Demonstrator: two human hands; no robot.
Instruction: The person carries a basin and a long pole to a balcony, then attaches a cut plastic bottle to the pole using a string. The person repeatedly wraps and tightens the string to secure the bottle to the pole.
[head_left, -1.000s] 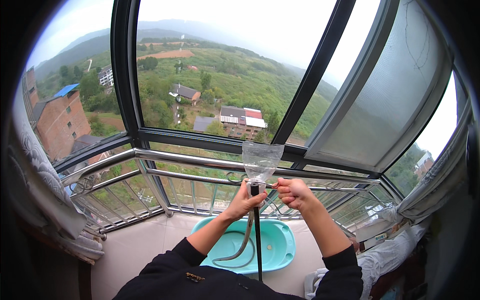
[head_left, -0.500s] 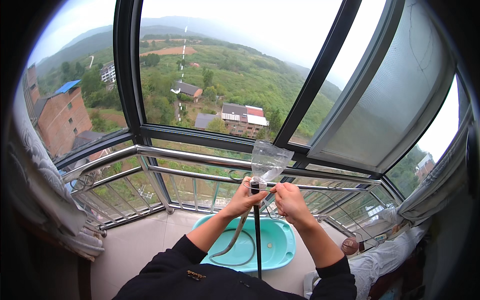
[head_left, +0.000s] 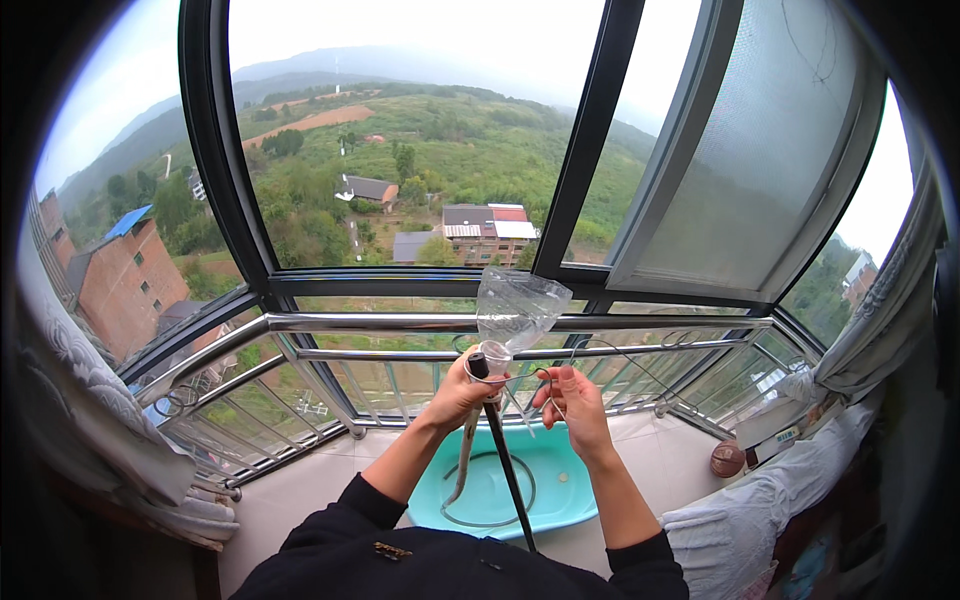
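My left hand [head_left: 458, 392] is closed around the upper end of a black pole [head_left: 508, 462], where the neck of a clear plastic funnel, like a cut-off bottle top [head_left: 520, 308], sits against it. A pale hose [head_left: 466, 452] hangs below that grip. Thin dark wire [head_left: 622, 350] loops around the pole top, passes to my right hand and trails off to the right. My right hand [head_left: 580, 408] is raised beside the pole, its thumb and fingers pinching the wire. Exactly how the neck and hose join is hidden by my left hand.
A turquoise tub [head_left: 575, 500] stands on the tiled floor below, with a coil of hose inside. Beyond my hands runs a metal railing [head_left: 400, 322] before tall windows. Curtains hang at both sides; a basketball [head_left: 727, 458] and a cloth-covered surface [head_left: 735, 520] are at right.
The funnel and pole top have shifted left and the pole now tilts. My right hand has turned, its fingers less tightly closed, and moved slightly lower. The view has shifted too.
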